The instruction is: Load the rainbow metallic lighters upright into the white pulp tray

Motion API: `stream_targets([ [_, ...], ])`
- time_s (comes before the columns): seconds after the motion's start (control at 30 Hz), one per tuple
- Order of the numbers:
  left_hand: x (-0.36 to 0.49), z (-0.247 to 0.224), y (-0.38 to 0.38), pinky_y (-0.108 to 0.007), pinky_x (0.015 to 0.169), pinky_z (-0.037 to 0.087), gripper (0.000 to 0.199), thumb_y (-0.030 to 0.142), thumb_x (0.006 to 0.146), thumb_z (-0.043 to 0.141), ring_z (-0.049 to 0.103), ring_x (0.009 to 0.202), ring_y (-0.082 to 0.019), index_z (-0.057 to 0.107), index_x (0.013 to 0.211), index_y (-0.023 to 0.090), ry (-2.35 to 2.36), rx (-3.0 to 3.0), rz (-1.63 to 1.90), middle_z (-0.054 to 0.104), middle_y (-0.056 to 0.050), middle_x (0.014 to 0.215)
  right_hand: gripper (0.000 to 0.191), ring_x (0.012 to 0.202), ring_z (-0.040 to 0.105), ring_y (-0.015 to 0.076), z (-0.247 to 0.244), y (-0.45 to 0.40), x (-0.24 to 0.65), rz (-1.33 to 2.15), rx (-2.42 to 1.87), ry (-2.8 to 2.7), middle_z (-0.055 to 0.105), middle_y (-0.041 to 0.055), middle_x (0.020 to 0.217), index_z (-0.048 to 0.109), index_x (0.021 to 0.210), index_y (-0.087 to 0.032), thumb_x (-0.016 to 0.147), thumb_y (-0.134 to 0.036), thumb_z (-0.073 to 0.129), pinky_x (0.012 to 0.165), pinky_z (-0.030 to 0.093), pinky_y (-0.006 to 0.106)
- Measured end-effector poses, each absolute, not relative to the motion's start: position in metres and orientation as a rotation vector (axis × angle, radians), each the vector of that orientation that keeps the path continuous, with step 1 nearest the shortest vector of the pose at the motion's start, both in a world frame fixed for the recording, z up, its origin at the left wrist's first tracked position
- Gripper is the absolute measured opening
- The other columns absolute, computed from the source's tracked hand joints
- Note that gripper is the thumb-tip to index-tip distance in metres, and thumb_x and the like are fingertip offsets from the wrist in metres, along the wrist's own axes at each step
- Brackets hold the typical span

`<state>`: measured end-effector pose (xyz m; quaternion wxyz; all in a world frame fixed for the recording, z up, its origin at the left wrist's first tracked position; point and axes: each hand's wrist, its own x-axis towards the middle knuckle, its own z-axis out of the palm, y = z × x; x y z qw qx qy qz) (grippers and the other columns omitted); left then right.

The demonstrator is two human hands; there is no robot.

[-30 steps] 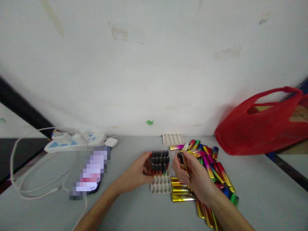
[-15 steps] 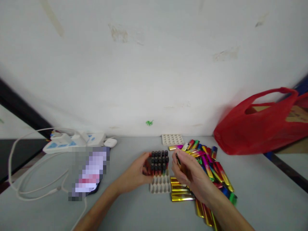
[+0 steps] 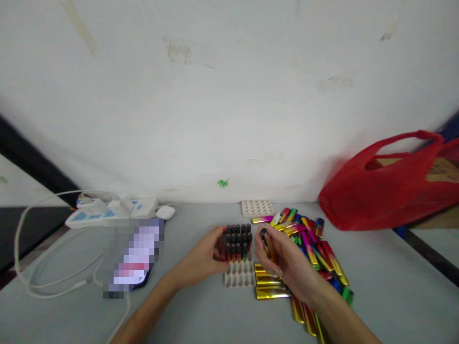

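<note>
A pale moulded tray (image 3: 239,276) with rows of pockets lies on the table in front of me. Several slim black-topped sticks (image 3: 238,236) stand upright in its far rows, their lower parts shiny and coloured; the nearer pockets hold nothing. Curved around the left side of these sticks is my left hand (image 3: 210,253), with its fingertips partly hidden. To the right of the tray, my right hand (image 3: 283,258) is closed around one gold black-topped stick (image 3: 264,236), its dark end pointing up and away. Under and beside that hand lie loose shiny metallic sleeves (image 3: 272,292).
A colourful metallic pile (image 3: 311,239) spreads across the right. Behind it sits another pale tray (image 3: 257,207) near the wall. A red bag (image 3: 380,191) stands back right. On the left are a phone (image 3: 138,253), a power strip (image 3: 111,212) and looped white cables (image 3: 53,294).
My right hand has tilted slightly, so the dark end of its stick shows more clearly. My left hand and the sticks in the tray stay where they were.
</note>
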<state>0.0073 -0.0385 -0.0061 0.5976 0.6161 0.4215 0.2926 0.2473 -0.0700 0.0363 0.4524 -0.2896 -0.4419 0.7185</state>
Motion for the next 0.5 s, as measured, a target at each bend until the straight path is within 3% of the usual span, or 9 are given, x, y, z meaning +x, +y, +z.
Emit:
stream_targets([
  [0.37,0.0068,-0.0064,-0.0385,-0.026,0.068,0.051,0.062,0.018,0.073,0.088,0.069,0.089,-0.022,0.063,0.130,0.021,0.965,1.431,0.679,0.070,-0.003,0.105,0.066,0.053,0.029,0.0126,0.0367,-0.0695,0.2480,1.826,-0.744,-1.050,0.040,-0.0060,0.055,0.059,0.073,-0.020,0.108,-0.076,0.049,0.057,0.024,0.030],
  [0.5,0.0073,-0.0056,-0.0380,-0.027,0.067,0.051,0.060,0.014,0.072,0.084,0.069,0.087,-0.022,0.061,0.127,0.020,0.965,1.433,0.669,0.068,-0.002,0.104,0.066,0.053,0.027,0.0128,0.0362,-0.0696,0.2490,1.847,-0.700,-1.077,0.037,-0.0064,0.055,0.057,0.072,-0.021,0.111,-0.072,0.044,0.058,0.022,0.031],
])
